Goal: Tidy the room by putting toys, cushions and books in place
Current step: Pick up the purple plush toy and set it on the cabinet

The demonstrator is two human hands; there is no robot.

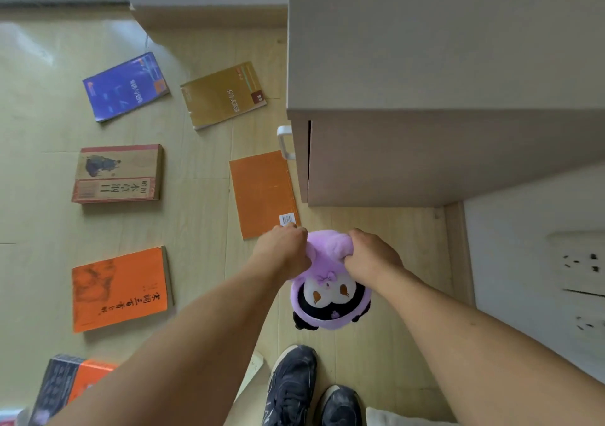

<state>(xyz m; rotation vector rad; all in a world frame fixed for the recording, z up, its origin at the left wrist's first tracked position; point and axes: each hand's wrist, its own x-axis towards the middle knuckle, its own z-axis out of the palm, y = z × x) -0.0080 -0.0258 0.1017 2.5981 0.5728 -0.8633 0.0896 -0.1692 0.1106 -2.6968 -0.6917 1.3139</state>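
Both hands, left [283, 248] and right [371, 255], gripped a purple plush toy with a white face [329, 289], fingers curled into its top. It hung above the pale wooden floor [203, 222], beside a beige cabinet [425, 150].

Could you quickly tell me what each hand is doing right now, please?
Left hand: closed, gripping the purple plush toy by its top.
Right hand: closed, gripping the same toy's top.

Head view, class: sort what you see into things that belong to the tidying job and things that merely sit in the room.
Belongs to the job:
purple plush toy, gripped by left hand and right hand
blue book
mustard book
plain orange book
thick tan book
orange book with script

Just there:
cabinet
wall sockets
dark shoes
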